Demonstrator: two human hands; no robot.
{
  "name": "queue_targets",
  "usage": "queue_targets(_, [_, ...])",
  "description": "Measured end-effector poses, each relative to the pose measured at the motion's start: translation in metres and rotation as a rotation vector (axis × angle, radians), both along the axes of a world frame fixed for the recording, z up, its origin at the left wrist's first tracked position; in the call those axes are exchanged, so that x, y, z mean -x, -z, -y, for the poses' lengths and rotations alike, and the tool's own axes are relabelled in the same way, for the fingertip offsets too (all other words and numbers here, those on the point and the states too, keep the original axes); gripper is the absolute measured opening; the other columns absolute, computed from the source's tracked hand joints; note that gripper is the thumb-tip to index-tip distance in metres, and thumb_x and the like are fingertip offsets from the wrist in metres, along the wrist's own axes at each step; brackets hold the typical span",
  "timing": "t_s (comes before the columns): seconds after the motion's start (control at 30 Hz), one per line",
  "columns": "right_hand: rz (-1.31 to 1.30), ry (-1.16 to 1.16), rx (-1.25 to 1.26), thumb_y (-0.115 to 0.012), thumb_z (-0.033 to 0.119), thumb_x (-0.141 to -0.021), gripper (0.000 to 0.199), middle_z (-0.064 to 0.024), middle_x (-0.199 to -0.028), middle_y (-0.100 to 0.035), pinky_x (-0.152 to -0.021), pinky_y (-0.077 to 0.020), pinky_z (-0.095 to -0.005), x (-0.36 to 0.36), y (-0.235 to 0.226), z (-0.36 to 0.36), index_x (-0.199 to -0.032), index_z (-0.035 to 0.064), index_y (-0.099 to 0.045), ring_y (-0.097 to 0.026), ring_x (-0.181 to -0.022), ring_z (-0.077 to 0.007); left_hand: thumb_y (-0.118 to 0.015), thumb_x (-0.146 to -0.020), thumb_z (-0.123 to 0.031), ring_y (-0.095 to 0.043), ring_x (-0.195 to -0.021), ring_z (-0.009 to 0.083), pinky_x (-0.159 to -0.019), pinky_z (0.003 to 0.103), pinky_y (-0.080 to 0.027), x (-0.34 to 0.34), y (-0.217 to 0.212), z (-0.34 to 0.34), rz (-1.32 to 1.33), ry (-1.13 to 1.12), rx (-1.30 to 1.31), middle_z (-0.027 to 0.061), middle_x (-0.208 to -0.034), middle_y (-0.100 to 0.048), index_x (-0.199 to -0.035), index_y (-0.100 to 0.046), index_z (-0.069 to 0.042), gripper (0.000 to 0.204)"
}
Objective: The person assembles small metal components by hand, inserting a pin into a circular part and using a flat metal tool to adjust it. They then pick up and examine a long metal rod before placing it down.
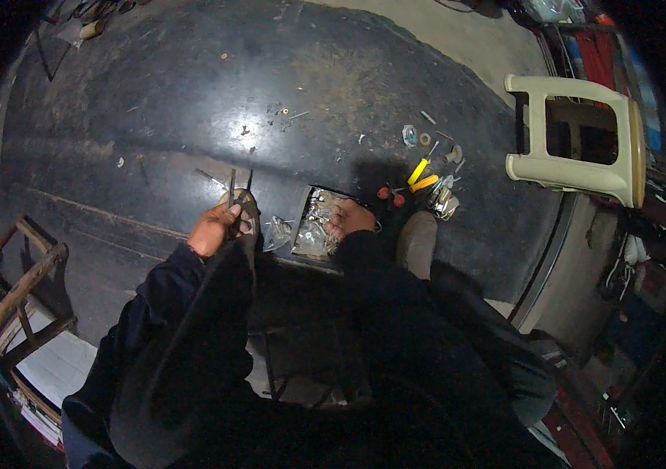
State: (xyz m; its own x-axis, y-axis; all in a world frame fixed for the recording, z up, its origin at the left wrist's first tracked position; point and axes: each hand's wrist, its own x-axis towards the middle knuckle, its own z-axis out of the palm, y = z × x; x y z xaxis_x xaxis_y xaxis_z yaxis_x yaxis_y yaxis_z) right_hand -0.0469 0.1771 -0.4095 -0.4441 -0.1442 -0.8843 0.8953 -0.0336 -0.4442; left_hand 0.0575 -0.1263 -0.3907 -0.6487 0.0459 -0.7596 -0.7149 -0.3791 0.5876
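My left hand is closed around a thin dark metal bar that points away from me, above my left shoe. To its right, a shallow rectangular tray holds many small metal parts and a clear plastic bag. The fingers of my right hand are curled down among the parts at the tray's right side; what they pinch, if anything, is hidden. Another clear bag of small pieces lies between my left hand and the tray.
Right of the tray lie a yellow-handled screwdriver, an orange-yellow handle, red round-ended pieces, and loose metal parts. A cream plastic stool rests on its side at the far right. A wooden frame stands at left.
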Motion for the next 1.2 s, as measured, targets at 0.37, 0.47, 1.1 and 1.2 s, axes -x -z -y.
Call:
queue_targets(0.37, [-0.597, -0.349, -0.271, -0.067, 0.020, -0.082, 0.024, -0.0067, -0.062, -0.053, -0.050, -0.0449, -0.0325, -0.016, 0.007, 0.001, -0.069, 0.0085, -0.052, -0.058, -0.059, -0.0200, -0.050, -0.105, -0.026, -0.062, -0.077, 0.0127, -0.071, 0.027, -0.049, 0.001, 0.000, 0.001, -0.008, 0.029, 0.002, 0.0022, -0.088, -0.067, -0.113, -0.063, -0.005, 0.026])
queue_targets(0.47, [0.106, 0.239, 0.030, -0.064, 0.019, -0.088, 0.013, -0.0046, -0.069, -0.053, -0.056, -0.0450, -0.0362, -0.005, 0.004, 0.009, -0.084, 0.0084, -0.058, -0.052, -0.060, -0.0186, -0.049, -0.105, -0.026, -0.062, -0.077, 0.0125, -0.071, 0.027, -0.049, 0.001, 0.000, 0.001, -0.024, 0.051, 0.019, 0.0022, -0.088, -0.067, -0.111, -0.063, -0.006, 0.025])
queue_targets(1.1, [-0.634, -0.535, -0.834, -0.065, 0.030, -0.088, 0.031, -0.0186, -0.099, -0.072, -0.084, -0.0535, -0.0454, -0.022, -0.039, -0.011, -0.114, 0.0125, -0.068, -0.069, -0.094, -0.0349, -0.050, -0.105, -0.026, -0.061, -0.076, 0.0122, -0.070, 0.027, -0.048, 0.001, 0.001, 0.000, -0.018, -0.003, -0.055, 0.0018, -0.089, -0.067, -0.109, -0.062, -0.005, 0.024])
queue_targets(1.2, [-0.625, -0.688, -0.915, -0.064, 0.031, -0.089, 0.030, -0.0188, -0.100, -0.071, -0.085, -0.0528, -0.0489, -0.017, -0.047, -0.014, -0.115, 0.0185, -0.066, -0.068, -0.096, -0.0389, -0.050, -0.105, -0.027, -0.061, -0.076, 0.0126, -0.070, 0.027, -0.048, 0.002, -0.003, -0.001, 0.017, -0.022, -0.035, 0.0025, -0.086, -0.066, -0.107, -0.063, -0.005, 0.025])
